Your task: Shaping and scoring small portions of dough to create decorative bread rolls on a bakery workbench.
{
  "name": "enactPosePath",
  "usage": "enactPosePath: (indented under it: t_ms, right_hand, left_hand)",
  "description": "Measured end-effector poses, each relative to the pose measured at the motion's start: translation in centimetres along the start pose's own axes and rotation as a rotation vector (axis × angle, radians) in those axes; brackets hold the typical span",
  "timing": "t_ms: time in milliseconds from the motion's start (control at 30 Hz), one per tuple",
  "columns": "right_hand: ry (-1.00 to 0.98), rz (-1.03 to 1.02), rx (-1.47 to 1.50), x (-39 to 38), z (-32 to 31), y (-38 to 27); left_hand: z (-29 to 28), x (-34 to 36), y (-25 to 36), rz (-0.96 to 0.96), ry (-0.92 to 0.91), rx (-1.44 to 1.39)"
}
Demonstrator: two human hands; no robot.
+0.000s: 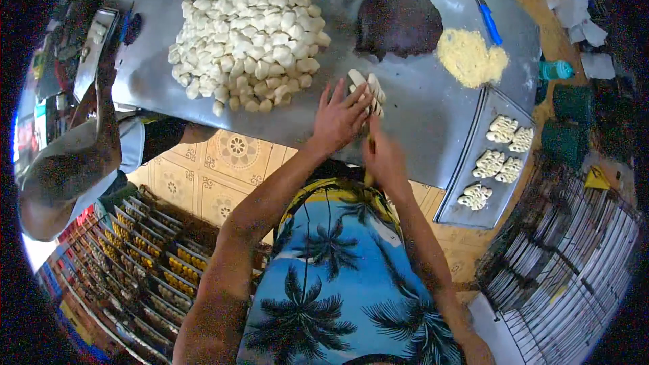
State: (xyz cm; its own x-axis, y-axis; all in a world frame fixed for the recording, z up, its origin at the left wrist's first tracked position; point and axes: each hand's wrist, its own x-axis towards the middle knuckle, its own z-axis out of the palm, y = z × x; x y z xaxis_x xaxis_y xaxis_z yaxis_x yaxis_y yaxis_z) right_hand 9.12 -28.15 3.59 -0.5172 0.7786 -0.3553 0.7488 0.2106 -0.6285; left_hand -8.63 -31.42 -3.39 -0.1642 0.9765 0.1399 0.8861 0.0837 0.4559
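A pale strip of dough (367, 88), split by dark slits, lies near the front edge of the metal table. My left hand (341, 115) rests at its left side, fingers spread out and the fingertips touching it. Just below the dough is my right hand (387, 161), blurred and closed around a thin tool with a yellow handle (369, 177); its working end is hidden. To the left rises a large heap of pale dough balls (247, 40). Beyond my hands sits a dark brown mass (399, 21), with a pile of yellow crumbs (471, 59) to its right.
A blue-handled knife (485, 13) lies at the far right of the table (419, 128). A tray (466, 155) with several slashed dough pieces overhangs the right edge. Another person's arm (74, 169) is at left. Racks (561, 284) stand on both sides.
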Motion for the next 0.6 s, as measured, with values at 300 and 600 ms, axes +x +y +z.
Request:
enactPosePath:
  t_ms: [300, 600]
  right_hand:
    - [0.037, -0.057, 0.026, 3.0, -0.1, -2.7]
    - [-0.051, -0.031, 0.051, 0.8, 1.3, -0.5]
  left_hand:
    - [-0.8, 1.1, -1.6, -0.071, -0.009, -0.132]
    - [-0.7, -1.1, -1.2, -0.006, -0.084, 0.041]
